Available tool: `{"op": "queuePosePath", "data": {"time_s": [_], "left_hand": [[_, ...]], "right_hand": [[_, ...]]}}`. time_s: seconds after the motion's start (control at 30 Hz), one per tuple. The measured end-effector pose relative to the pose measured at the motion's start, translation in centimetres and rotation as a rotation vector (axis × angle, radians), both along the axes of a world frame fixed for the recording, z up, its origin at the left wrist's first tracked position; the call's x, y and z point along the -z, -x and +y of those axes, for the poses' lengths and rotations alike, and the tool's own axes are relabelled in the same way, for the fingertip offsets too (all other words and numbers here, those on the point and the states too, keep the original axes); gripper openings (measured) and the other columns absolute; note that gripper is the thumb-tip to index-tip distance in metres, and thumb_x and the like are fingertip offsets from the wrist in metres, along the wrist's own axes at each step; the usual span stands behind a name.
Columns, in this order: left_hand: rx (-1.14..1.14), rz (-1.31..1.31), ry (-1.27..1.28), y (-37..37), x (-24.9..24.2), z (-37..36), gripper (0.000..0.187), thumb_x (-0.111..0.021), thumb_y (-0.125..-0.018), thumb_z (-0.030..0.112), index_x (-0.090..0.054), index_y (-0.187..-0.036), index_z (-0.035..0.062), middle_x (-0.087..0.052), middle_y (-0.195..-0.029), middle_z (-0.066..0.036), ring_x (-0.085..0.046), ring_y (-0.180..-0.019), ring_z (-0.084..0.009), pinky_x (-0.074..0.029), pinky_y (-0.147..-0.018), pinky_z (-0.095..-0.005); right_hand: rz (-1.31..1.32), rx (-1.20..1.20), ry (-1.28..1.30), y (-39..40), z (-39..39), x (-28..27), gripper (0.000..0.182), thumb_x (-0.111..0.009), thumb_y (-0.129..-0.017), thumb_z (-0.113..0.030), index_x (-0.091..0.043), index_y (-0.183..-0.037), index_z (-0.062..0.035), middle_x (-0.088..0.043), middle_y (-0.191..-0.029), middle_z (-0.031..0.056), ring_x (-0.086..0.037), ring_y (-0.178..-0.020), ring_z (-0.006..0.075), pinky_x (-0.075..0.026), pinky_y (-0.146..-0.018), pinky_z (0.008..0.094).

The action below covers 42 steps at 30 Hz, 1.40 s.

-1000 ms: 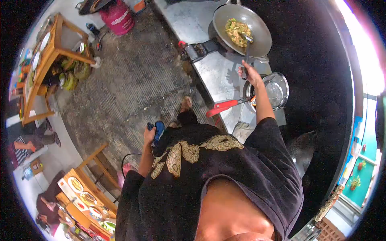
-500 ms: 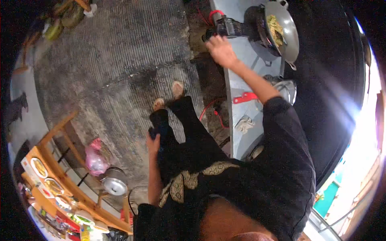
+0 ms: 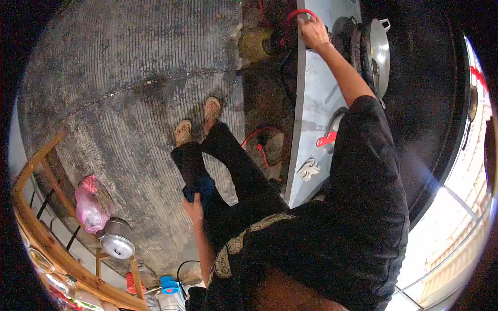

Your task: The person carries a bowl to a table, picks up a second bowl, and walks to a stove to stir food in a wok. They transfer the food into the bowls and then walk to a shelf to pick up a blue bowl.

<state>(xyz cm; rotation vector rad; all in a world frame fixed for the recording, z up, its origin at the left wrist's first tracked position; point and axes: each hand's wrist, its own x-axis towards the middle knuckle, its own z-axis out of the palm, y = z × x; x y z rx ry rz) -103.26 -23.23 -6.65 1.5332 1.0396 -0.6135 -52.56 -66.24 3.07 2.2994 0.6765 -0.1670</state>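
My right hand (image 3: 314, 33) reaches out to the front end of a gas burner, beside a red hose (image 3: 300, 12). Its fingers are bent over that end, and the part under them is hidden. A metal wok (image 3: 383, 49) sits on the burner, its inside mostly turned from view. Low by my thigh, my left hand (image 3: 194, 210) is closed around a dark blue cloth (image 3: 203, 189).
On the grey counter (image 3: 308, 111) lie a red-handled utensil (image 3: 327, 139) and a crumpled pale cloth (image 3: 309, 169). A yellowish gas cylinder (image 3: 255, 45) stands below. At left are a pink plastic bag (image 3: 93, 205), a lidded pot (image 3: 117, 241) and a wooden table (image 3: 62, 254).
My right hand has moved from the counter's edge onto the burner's front end. The view has shifted, hiding the food in the wok. My left hand still holds the blue cloth.
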Motion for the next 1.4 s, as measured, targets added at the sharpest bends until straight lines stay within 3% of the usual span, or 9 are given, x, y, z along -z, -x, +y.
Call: {"op": "queuePosePath", "data": {"time_s": [0.23,0.37,0.5,0.67,0.77,0.8,1.0,1.3,1.4], "left_hand": [[0.005,-0.008,0.003,-1.9,-2.5,0.3,0.059,-0.061,-0.073,0.03,-0.041,-0.114,-0.008,-0.052,-0.105,-0.018,-0.051,-0.095,-0.0254,-0.037,-0.085,-0.0316],[0.032,0.064,0.053,-1.3,-0.5,1.1,0.06,-0.059,-0.074,0.033,-0.041,-0.114,-0.0083,-0.053,-0.105,-0.016,-0.05,-0.095,-0.0249,-0.037,-0.085,-0.0309],[-0.142,0.105,0.004,-2.1,-0.2,1.3,0.054,-0.056,-0.075,0.034,-0.047,-0.108,-0.0074,-0.054,-0.101,-0.014,-0.052,-0.09,-0.0234,-0.039,-0.082,-0.0311],[-0.45,0.17,0.317,-9.2,-5.4,0.6,0.047,-0.053,-0.075,0.037,-0.053,-0.099,-0.0042,-0.055,-0.096,-0.011,-0.054,-0.08,-0.0214,-0.042,-0.075,-0.0308],[-0.473,0.199,0.296,-11.1,-6.1,-0.2,0.05,-0.049,-0.076,0.04,-0.051,-0.102,-0.0026,-0.056,-0.096,-0.012,-0.056,-0.078,-0.0233,-0.045,-0.071,-0.0333],[-0.548,0.225,0.313,-11.0,-5.5,-0.4,0.051,-0.048,-0.077,0.041,-0.051,-0.104,-0.0024,-0.056,-0.096,-0.012,-0.056,-0.079,-0.0239,-0.045,-0.071,-0.034],[-0.838,0.254,0.578,0.0,5.0,0.8,0.054,-0.045,-0.079,0.043,-0.045,-0.113,0.0012,-0.054,-0.103,-0.013,-0.054,-0.09,-0.0268,-0.045,-0.078,-0.036],[-0.959,0.251,0.659,-0.6,3.9,2.1,0.054,-0.05,-0.078,0.037,-0.04,-0.117,0.0011,-0.049,-0.111,-0.013,-0.05,-0.098,-0.0281,-0.041,-0.086,-0.0385],[-0.883,0.218,0.713,-2.1,2.4,2.6,0.052,-0.052,-0.077,0.033,-0.04,-0.117,0.0009,-0.049,-0.111,-0.013,-0.049,-0.1,-0.0279,-0.041,-0.086,-0.0387]], "right_hand": [[-0.219,0.036,-0.179,1.6,4.4,-1.8,0.042,-0.067,-0.062,-0.039,-0.056,-0.09,-0.0093,-0.059,-0.078,0.009,-0.052,-0.09,0.0258,-0.036,-0.074,0.038],[0.079,0.07,-0.523,8.1,12.4,-4.1,0.024,-0.061,-0.069,-0.031,-0.058,-0.076,-0.0083,-0.056,-0.063,0.0112,-0.055,-0.067,0.029,-0.038,-0.066,0.0416],[0.648,0.261,-0.79,18.4,16.6,-3.0,0.018,-0.052,-0.069,-0.01,-0.054,-0.086,-0.0058,-0.055,-0.058,0.013,-0.055,-0.059,0.0326,-0.04,-0.068,0.0418],[1.121,0.796,-0.983,26.9,19.8,-0.7,0.033,-0.056,-0.079,-0.029,-0.052,-0.102,-0.0059,-0.06,-0.072,0.013,-0.059,-0.07,0.0295,-0.044,-0.066,0.0395],[1.003,0.896,-1.11,32.1,19.6,5.0,0.038,-0.054,-0.079,-0.035,-0.052,-0.105,-0.0071,-0.06,-0.084,0.015,-0.055,-0.085,0.0311,-0.041,-0.075,0.041],[0.933,0.873,-0.942,33.9,19.2,7.1,0.044,-0.053,-0.079,-0.041,-0.051,-0.109,-0.0087,-0.052,-0.104,0.0179,-0.045,-0.103,0.0347,-0.034,-0.085,0.0454],[0.66,0.846,-0.654,42.6,17.5,16.5,0.048,-0.056,-0.074,-0.041,-0.05,-0.111,-0.0111,-0.037,-0.121,0.0166,-0.035,-0.109,0.0351,-0.029,-0.089,0.0471],[0.774,0.902,-0.764,41.7,18.3,17.5,0.042,-0.057,-0.075,-0.036,-0.053,-0.105,-0.0069,-0.05,-0.104,0.0161,-0.048,-0.094,0.0309,-0.039,-0.081,0.0419],[1.05,1.29,-1.202,37.1,21.0,13.6,0.038,-0.049,-0.082,-0.035,-0.051,-0.108,-0.0069,-0.055,-0.098,0.0128,-0.055,-0.086,0.026,-0.043,-0.076,0.0373]]}}
